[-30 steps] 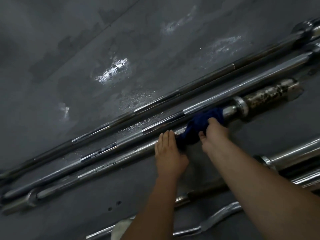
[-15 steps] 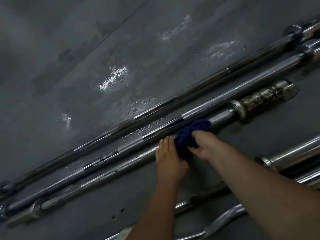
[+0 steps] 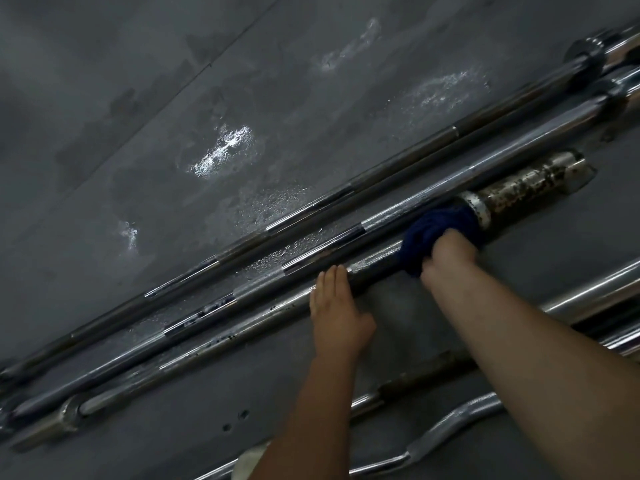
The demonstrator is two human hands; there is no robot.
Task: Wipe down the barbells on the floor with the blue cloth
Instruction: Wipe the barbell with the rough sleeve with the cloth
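Through the head camera, my right grip is curled down over the blue cloth, bunching it round the nearest barbell of three lying side by side. The cloth sits just ahead of the knuckles and touches the collar, where the shaft meets the sleeve. My left grip lies flat with straight fingers and holds nothing, its fingertips resting on the same shaft a little to the left of the right grip

To wipe well, I judge the cloth should wrap the whole shaft, press firmly and twist as it slides, because the cross-hatched knurling will trap dirt. The left grip should pin the bar so it cannot roll. The sleeve beyond the cloth is mottled brown, looks rusty and may want harder rubbing. The shafts are long thin steel rods, with shiny smooth bands alternating with rough ones. The floor beyond both grips is dull grey with glistening wet patches
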